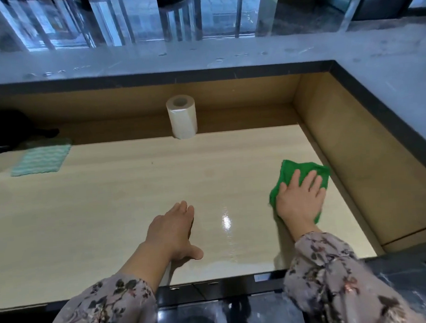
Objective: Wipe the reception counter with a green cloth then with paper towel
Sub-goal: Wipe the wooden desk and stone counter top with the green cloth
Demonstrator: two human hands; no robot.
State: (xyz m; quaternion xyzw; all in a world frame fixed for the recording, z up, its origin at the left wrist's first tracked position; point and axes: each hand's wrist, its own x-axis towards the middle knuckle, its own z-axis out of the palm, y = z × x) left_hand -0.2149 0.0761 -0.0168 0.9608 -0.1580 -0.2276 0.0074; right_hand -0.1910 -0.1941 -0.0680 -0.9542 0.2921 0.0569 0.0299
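Observation:
The light wooden counter (134, 203) stretches across the view. My right hand (300, 197) lies flat with spread fingers on a bright green cloth (288, 171), pressing it to the counter near the right wall. My left hand (173, 231) rests on the counter's middle with straight fingers and holds nothing. A white paper towel roll (182, 118) stands upright at the counter's back edge.
A pale teal striped cloth (41, 159) lies flat at the back left beside a dark object (5, 131). A raised grey marble ledge (225, 50) runs behind and along the right side. Wooden walls (343, 153) close the counter at the right.

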